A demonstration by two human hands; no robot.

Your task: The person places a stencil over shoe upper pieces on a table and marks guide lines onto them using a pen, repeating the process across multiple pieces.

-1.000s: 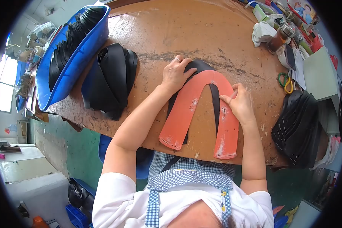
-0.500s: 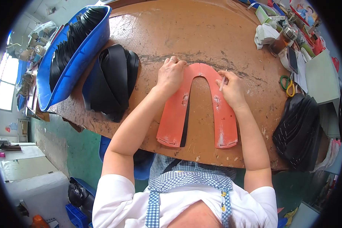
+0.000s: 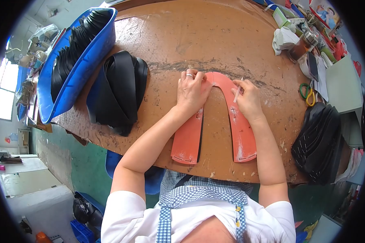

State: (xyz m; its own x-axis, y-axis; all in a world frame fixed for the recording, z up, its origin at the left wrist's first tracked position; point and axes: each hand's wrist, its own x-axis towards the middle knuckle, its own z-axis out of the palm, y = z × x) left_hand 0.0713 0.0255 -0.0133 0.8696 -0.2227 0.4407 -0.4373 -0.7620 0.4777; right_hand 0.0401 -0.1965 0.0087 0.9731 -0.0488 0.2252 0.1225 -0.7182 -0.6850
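Note:
A red U-shaped template [image 3: 244, 137] lies on the brown table, curved end away from me, with slots and white smears on both legs. Black material [image 3: 200, 139] shows beneath it as a thin strip along the inner edges. At the upper left of the curve, my left hand [image 3: 192, 89] has its fingers bent and closed over the template, hiding part of it. My right hand [image 3: 247, 98] pinches a thin pale pen [image 3: 237, 94], held slanted beside the right side of the curve. The pen's lower tip is close to the template; whether it touches, I cannot tell.
Left on the table are a stack of black pieces [image 3: 123, 87] and a blue basin [image 3: 105, 46] of more black pieces. To the right lie black pieces [image 3: 318, 139], scissors [image 3: 310, 97], a phone [image 3: 312, 66] and a jar [image 3: 302, 45]. The table's front edge [image 3: 215, 177] is near my body.
My left hand has moved right, closer to the top of the curve. The template has shifted slightly toward me and right, and less black shows along the left leg. The pen stays in my right hand.

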